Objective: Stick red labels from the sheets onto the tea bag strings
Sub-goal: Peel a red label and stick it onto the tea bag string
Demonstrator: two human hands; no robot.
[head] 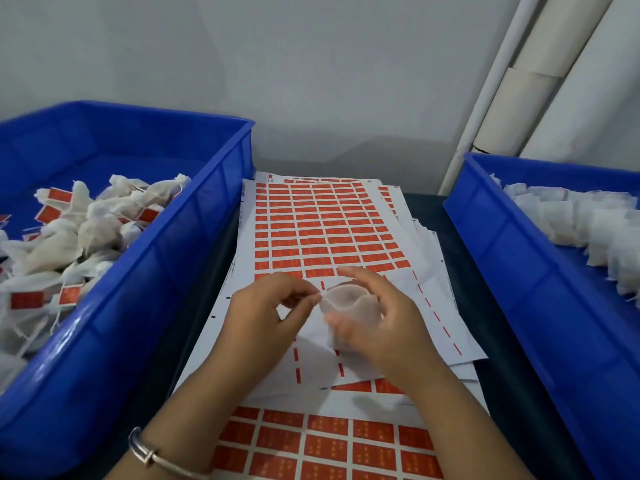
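Translucent white mesh forms the small tea bag [349, 308] held above the middle of the sticker sheets, its rounded open mouth turned up and toward the left hand, its long axis running roughly from that mouth down toward the right palm. The right hand [377, 320] curls around the bag, thumb beneath and fingers arched over the top. The left hand [266, 313] meets it at the bag's left edge, thumb and forefinger pinched together there; the string itself is too fine to make out. A silver metal bangle [152, 457] circles the left wrist.

Under the hands lie overlapping white backing sheets of red rectangular labels [322, 223], the nearest rows already peeled away, a fuller sheet [329, 441] closest to the person. On the left, a deep blue plastic crate [194, 244] holds a heap of labelled white tea bags [69, 244] with red tags showing. On the right, a second blue plastic crate [519, 271] holds plain white tea bags [588, 226].
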